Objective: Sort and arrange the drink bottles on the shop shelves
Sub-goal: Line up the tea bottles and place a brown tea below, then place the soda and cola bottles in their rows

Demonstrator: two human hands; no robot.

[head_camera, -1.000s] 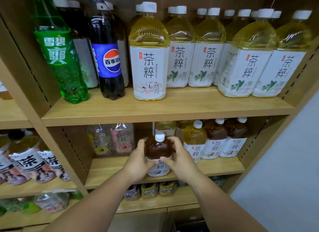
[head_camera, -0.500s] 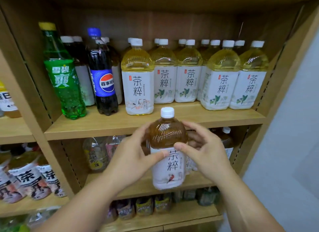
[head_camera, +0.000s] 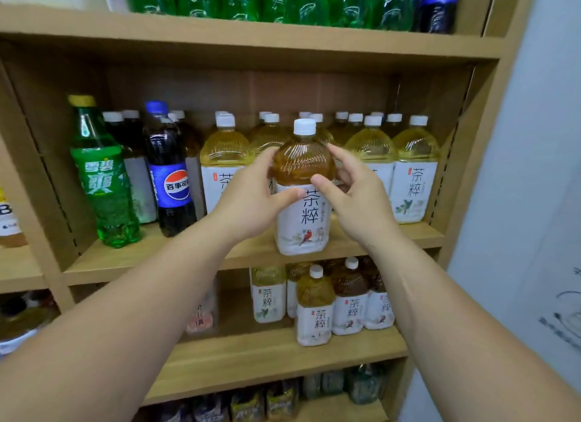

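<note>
A brown tea bottle (head_camera: 302,201) with a white cap and a white label showing a red bird stands upright at the front edge of the middle shelf (head_camera: 132,258). My left hand (head_camera: 251,198) grips its left side, thumb across the label. My right hand (head_camera: 355,198) grips its right side, thumb on the front just below the shoulder. Behind it stand several pale yellow tea bottles (head_camera: 415,173) of the same brand, partly hidden by my hands.
A green Sprite bottle (head_camera: 100,182) and a Pepsi bottle (head_camera: 171,176) stand at the left of the middle shelf. The lower shelf (head_camera: 251,355) holds several smaller tea bottles (head_camera: 314,308). Green bottles (head_camera: 283,0) line the top shelf. A white wall (head_camera: 540,170) is at the right.
Both hands have lifted the brown tea bottle from the lower shelf up to the front of the middle shelf, before the yellow tea bottles. The view has tilted upward.
</note>
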